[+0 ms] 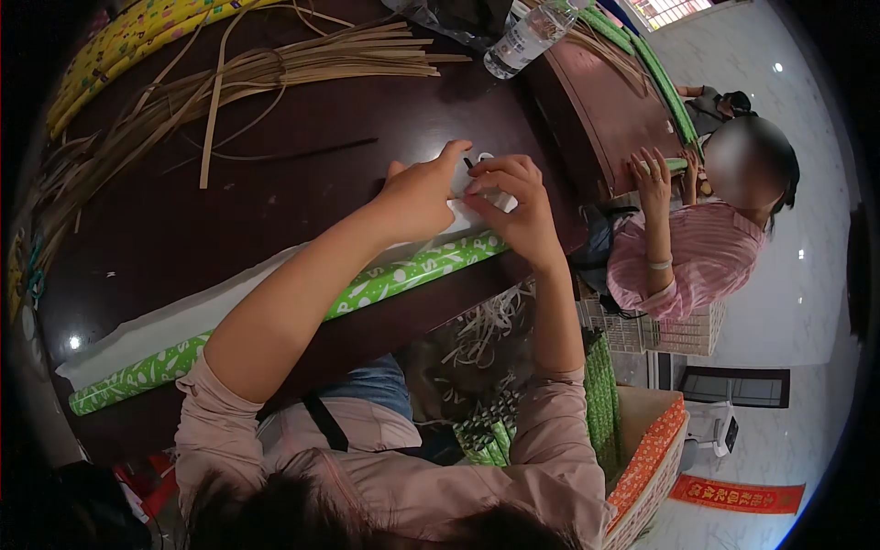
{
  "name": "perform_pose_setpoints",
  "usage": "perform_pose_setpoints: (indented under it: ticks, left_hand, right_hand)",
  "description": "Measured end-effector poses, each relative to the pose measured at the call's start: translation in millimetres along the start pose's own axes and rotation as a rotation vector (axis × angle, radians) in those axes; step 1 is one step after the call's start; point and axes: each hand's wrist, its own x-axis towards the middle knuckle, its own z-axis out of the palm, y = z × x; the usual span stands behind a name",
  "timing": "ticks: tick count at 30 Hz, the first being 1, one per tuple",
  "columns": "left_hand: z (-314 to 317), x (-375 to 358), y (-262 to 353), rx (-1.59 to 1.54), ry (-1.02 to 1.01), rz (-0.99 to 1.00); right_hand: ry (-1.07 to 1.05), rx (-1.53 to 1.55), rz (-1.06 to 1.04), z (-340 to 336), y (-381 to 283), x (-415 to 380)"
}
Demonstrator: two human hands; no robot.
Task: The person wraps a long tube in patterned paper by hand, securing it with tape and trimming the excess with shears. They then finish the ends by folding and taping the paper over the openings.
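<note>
Both hands meet at the far end of the paper roll (275, 316). Left hand (417, 197) lies palm-down, fingers loosely curled, pinning the white sheet edge. Right hand (513, 206) pinches a small white piece with a dark tip; can't tell what it is.

My read: fixing or trimming the roll end. To do it well, keep the left pressing flat just beside the working point so the sheet stays taut, and make short moves with the right.

Beyond the hands: cane strips (275, 69) and a plastic bottle (527, 37) on the counter (229, 211). Right of them, another person's hand (653, 174) rests on a second counter.

Writing: roll print shows an "S"-like mark, the rest illegible. Bottle label unreadable.
</note>
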Motion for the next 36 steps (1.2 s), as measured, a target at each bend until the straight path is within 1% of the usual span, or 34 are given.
perform_pose_setpoints:
  ticks: [1,3,6,18,22,28,33,35,36]
  left_hand:
    - [0,0,-1,-0.007,-0.002,-0.015]
    - [0,1,-2,-0.022,0.001,-0.014]
    - [-1,1,-2,-0.04,-0.008,-0.008]
    - [-5,-1,2,-0.08,-0.009,-0.034]
    - [-6,-2,3,-0.081,-0.011,-0.035]
    - [-9,-5,7,-0.164,0.015,-0.084]
    - [-8,-6,7,-0.183,0.018,-0.079]
    - [-8,-5,4,-0.21,0.013,-0.082]
    - [-7,-4,3,-0.278,-0.002,-0.082]
  right_hand:
    - [-0.001,0.002,-0.002,-2,-1,-2]
    - [-0.005,-0.171,-0.096,-6,-2,-6]
    - [-0.069,-0.231,-0.097,-4,-7,-9]
    - [-0.099,-0.168,-0.085,2,-6,-9]
    - [-0.116,-0.193,-0.083,1,-8,-8]
    - [-0.081,-0.271,-0.127,5,-15,-10]
    - [-0.008,-0.372,-0.204,11,-17,-10]
    - [0.0,-0.354,-0.187,9,-16,-10]
    - [0.005,-0.335,-0.169,8,-16,-10]
